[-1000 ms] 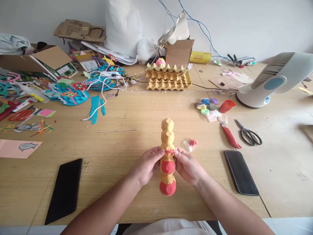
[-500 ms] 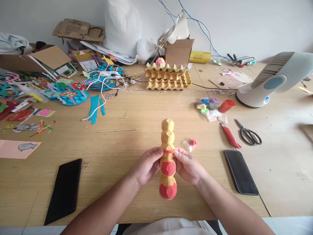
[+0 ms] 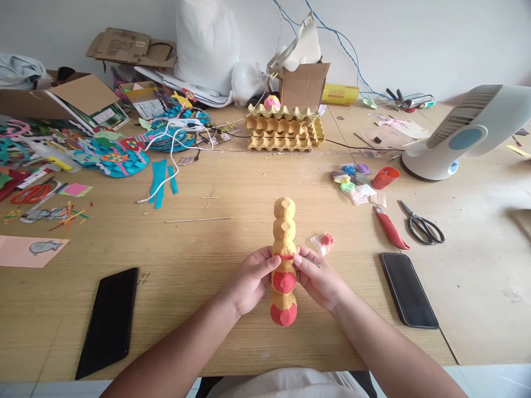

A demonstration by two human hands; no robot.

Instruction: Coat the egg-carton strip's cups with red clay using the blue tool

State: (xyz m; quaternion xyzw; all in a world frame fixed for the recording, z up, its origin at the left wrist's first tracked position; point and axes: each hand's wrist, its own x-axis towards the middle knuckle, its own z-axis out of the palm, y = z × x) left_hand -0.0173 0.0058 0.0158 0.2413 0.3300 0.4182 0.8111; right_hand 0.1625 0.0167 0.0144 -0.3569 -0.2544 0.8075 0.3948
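Observation:
Between both hands, above the table, is a strip of egg carton (image 3: pixel 284 226), a row of several yellow bumps pointing away from me. Its two nearest bumps carry red clay (image 3: pixel 284 282), and a thin red clay band (image 3: pixel 285 256) runs across the middle. My left hand (image 3: pixel 254 279) grips the left side, thumb at the band's left end. My right hand (image 3: pixel 318 276) pinches the right side, thumb at the band's other end. The fingers under the strip are hidden. Just beyond my right hand lies a small clear bag with red clay (image 3: pixel 326 241).
A black tablet (image 3: pixel 108 320) lies left, a phone (image 3: pixel 409 290) right. Past the phone are scissors (image 3: pixel 423 224), a red-handled cutter (image 3: pixel 391 228), a red cup (image 3: pixel 385 177) and clay packets (image 3: pixel 350 179). Egg cartons (image 3: pixel 282 130) stand at the back; a white fan (image 3: pixel 456 138) stands right.
The near end of the egg carton strip has tipped, so it looks a little shorter. Both thumbs have shifted slightly inward along the red band.

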